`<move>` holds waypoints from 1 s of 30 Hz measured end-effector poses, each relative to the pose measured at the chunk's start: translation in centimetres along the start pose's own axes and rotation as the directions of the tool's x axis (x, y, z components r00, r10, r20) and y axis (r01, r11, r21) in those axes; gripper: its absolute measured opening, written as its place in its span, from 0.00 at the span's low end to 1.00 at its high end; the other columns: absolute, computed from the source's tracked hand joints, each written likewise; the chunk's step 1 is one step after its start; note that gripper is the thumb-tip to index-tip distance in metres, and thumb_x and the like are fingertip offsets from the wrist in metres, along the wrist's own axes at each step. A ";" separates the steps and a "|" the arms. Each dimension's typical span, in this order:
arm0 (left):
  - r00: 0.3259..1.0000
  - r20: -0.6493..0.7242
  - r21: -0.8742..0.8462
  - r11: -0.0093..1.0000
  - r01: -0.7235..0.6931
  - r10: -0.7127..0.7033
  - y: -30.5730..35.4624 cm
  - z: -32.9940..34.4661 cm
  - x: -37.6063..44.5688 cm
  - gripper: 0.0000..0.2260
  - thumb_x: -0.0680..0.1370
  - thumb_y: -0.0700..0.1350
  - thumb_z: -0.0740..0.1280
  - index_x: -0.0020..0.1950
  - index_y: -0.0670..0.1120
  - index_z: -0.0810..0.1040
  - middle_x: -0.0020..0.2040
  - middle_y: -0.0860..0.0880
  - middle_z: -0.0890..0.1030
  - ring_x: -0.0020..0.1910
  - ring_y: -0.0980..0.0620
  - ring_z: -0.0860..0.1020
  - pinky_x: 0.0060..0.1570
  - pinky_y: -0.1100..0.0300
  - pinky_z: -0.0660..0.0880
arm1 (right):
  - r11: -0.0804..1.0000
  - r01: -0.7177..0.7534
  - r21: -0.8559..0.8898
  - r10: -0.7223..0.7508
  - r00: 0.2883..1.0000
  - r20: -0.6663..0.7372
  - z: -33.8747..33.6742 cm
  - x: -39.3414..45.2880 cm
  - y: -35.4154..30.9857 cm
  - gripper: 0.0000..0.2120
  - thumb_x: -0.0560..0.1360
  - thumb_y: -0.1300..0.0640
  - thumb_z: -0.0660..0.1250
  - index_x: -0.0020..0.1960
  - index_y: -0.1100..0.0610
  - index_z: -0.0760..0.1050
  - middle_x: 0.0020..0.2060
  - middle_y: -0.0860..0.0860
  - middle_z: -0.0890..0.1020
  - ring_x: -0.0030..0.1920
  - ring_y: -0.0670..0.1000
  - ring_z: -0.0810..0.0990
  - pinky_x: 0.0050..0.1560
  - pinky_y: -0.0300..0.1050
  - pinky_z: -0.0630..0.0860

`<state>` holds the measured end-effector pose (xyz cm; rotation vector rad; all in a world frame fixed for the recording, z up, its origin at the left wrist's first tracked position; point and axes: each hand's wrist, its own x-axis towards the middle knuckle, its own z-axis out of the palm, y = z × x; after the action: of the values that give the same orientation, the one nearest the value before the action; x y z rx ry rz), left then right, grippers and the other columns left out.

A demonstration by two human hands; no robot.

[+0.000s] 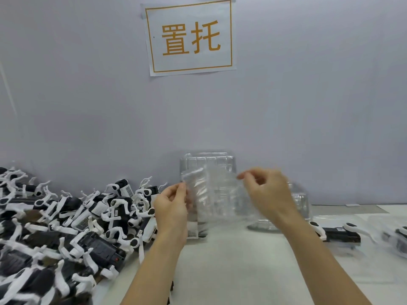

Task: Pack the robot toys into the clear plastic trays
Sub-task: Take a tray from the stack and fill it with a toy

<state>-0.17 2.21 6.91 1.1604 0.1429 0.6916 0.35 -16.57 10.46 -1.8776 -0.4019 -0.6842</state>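
Both your hands pinch one clear plastic tray point(217, 194), lifted off the table point(231, 260) in front of the grey wall point(88, 95). Your left hand point(171, 208) grips the tray's left edge between thumb and curled fingers; your right hand point(267, 192) pinches its upper right edge with thumb and forefinger, the other fingers curled behind. You hold the tray roughly upright and tilted, its long axis running up and down and its moulded face turned toward you; motion blur hides the finer shape of its pockets.

Behind the held tray, a stack of clear trays point(208, 160) stands against the wall at the table's far edge. Another stack of trays point(297, 205) sits just right of your right hand, also near the far edge.

On the left side of the table lies a big pile of black-and-white robot toys point(61, 227), legs sticking out every way, reaching from the far edge down to the near left corner. One robot toy point(337, 233) lies alone on the right side, its long axis running left to right. At the right edge a packed tray point(394, 237) is partly cut off. A paper sign point(190, 36) with orange characters hangs on the wall above.
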 end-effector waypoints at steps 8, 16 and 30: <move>0.984 0.173 0.016 0.999 0.046 -0.048 -0.8 1.9 -1.8 0.09 0.83 0.43 0.63 0.48 0.39 0.78 0.41 0.43 0.83 0.37 0.51 0.81 0.37 0.57 0.78 | 0.996 -0.085 0.028 0.075 0.959 0.273 3.8 -1.4 -1.3 0.05 0.78 0.52 0.68 0.49 0.54 0.79 0.41 0.48 0.83 0.41 0.45 0.83 0.47 0.45 0.80; 0.907 0.406 -0.014 0.992 0.126 -0.109 0.9 1.2 -1.8 0.06 0.77 0.32 0.67 0.53 0.38 0.81 0.39 0.45 0.83 0.35 0.53 0.80 0.35 0.64 0.77 | 0.960 -0.219 0.172 0.149 0.926 0.347 2.2 -0.9 -0.5 0.05 0.80 0.50 0.66 0.52 0.49 0.79 0.41 0.45 0.86 0.44 0.45 0.85 0.54 0.56 0.82; 0.933 0.334 -0.106 0.979 0.177 -0.132 2.0 -0.6 -0.4 0.05 0.78 0.35 0.65 0.44 0.40 0.79 0.32 0.48 0.78 0.31 0.54 0.75 0.32 0.63 0.76 | 0.828 -0.392 0.401 0.246 0.897 0.368 -1.7 0.4 -0.2 0.08 0.81 0.60 0.64 0.57 0.60 0.79 0.41 0.51 0.86 0.38 0.50 0.86 0.43 0.49 0.78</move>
<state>-1.63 2.89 8.32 1.1048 -0.0903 0.3566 0.13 -18.09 11.35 -1.5262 -0.3872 -0.0480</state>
